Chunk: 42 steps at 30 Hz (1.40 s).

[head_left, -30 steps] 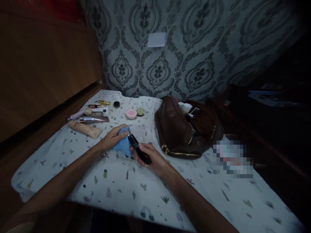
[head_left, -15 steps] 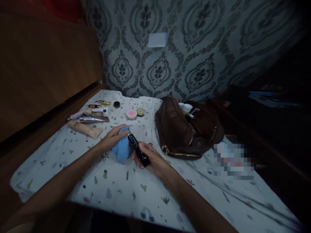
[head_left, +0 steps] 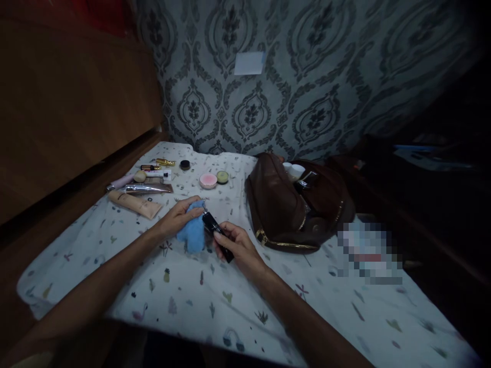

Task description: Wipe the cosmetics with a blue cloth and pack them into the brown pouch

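Near the middle of the head view, my left hand (head_left: 180, 217) is closed on a crumpled light-blue cloth (head_left: 194, 235). My right hand (head_left: 240, 248) grips a slim black cosmetic tube (head_left: 214, 226) with a thin tip at its upper end. That tip meets the cloth by my left thumb; its exact kind is hard to make out. Beyond my hands lie a round pink compact (head_left: 207, 181) and a small green-topped jar (head_left: 222, 177). A beige squeeze tube (head_left: 135, 203) rests to the left of my left hand.
A brown leather bag (head_left: 274, 209) stands open on the right, white-capped containers (head_left: 296, 170) showing inside. Back left are a silver tube (head_left: 149, 188), gold-coloured small items (head_left: 165, 162) and a dark round pot (head_left: 184, 165). A patterned sheet (head_left: 184, 296) covers the surface; a wooden cabinet (head_left: 76, 102) borders it.
My right hand has turned the black tube slightly and shifted its fingers along it. My left hand keeps the blue cloth at the tip, almost unmoved.
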Available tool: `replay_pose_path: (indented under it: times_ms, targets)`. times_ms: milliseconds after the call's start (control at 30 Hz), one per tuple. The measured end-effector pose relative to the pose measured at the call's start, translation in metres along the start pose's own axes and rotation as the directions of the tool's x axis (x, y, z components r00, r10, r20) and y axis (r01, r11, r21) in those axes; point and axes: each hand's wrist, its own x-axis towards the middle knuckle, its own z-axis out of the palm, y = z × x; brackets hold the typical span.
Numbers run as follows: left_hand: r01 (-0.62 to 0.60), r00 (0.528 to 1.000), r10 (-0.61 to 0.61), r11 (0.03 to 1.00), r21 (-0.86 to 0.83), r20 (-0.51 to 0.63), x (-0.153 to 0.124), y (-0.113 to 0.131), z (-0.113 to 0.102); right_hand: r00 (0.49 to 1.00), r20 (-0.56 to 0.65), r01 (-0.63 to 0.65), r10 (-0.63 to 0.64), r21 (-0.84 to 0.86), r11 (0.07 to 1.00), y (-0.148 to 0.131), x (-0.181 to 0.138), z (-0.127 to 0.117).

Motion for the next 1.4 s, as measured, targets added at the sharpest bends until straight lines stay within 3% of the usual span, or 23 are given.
replay_pose_path:
  times_ms: [167,333,400,467,533,600,767,933,1033,1167,1400]
  targets:
    - [0.047,0.990,-0.057,0.996,-0.074,-0.130,0.004,-0.009,0.001,0.999,-0.045,-0.010,0.013,0.072,0.997,-0.003,0.000,0.002]
    - [0.021,0.919,-0.132,0.958,-0.287,-0.372,0.010,-0.014,0.007,0.994,-0.095,-0.032,0.047,0.153,0.988,-0.007,-0.001,0.002]
    - [0.022,0.934,-0.174,0.900,-0.436,-0.312,0.009,-0.012,0.014,0.995,-0.081,-0.042,0.056,0.161,0.986,-0.007,0.000,0.002]
    - [0.085,0.967,-0.198,0.842,-0.532,-0.160,0.006,-0.009,0.022,0.996,-0.055,-0.053,0.063,0.160,0.986,-0.006,0.000,0.002]
    - [0.139,0.980,-0.196,0.814,-0.564,-0.040,0.003,-0.006,0.029,0.997,-0.029,-0.064,0.070,0.168,0.984,-0.005,0.001,0.001]
    - [0.157,0.982,-0.187,0.807,-0.570,0.006,0.001,-0.005,0.033,0.997,-0.011,-0.068,0.071,0.181,0.981,-0.004,0.001,0.001]
    - [0.204,0.969,-0.246,0.809,-0.552,-0.002,0.004,-0.011,0.033,0.999,-0.027,-0.018,0.022,0.125,0.992,0.001,0.002,0.000]
    - [0.198,0.956,-0.278,0.850,-0.489,-0.095,0.006,-0.016,0.035,0.991,-0.083,0.096,-0.104,-0.096,0.991,0.003,0.003,-0.002]
    - [0.146,0.974,-0.201,0.912,-0.384,-0.107,0.003,-0.017,0.039,0.964,-0.132,0.192,-0.229,-0.246,0.950,0.004,0.003,-0.003]
    - [0.071,0.996,-0.082,0.966,-0.249,-0.034,-0.002,-0.023,0.046,0.909,-0.193,0.283,-0.370,-0.368,0.886,0.007,0.004,-0.004]
    - [0.054,0.998,-0.050,0.970,-0.236,0.024,0.001,-0.037,0.043,0.857,-0.247,0.304,-0.452,-0.466,0.831,0.007,0.004,-0.006]
